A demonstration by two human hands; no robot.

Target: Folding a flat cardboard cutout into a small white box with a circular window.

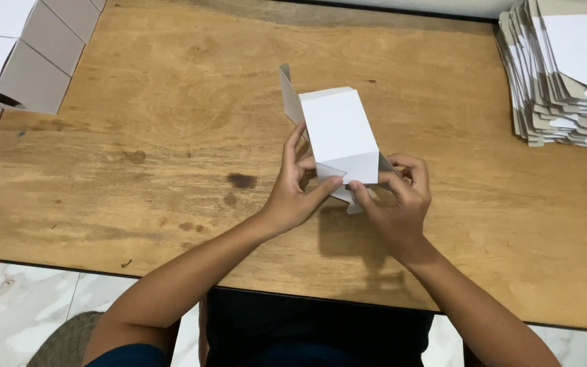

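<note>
A white cardboard box (340, 129), partly folded into shape, is held above the middle of the wooden table (171, 136). My left hand (296, 190) grips its near left side, with the thumb pressing a small triangular flap at the near end. My right hand (397, 198) holds the near right corner, fingers curled around the bottom flaps. The far end of the box is unfolded, with a flap sticking up at the far left. The inside of the box is hidden.
A tall stack of flat white box blanks (562, 75) lies at the table's far right. Several assembled white boxes (15, 51) stand at the far left corner. The table's near edge runs above a white marble floor (22, 299).
</note>
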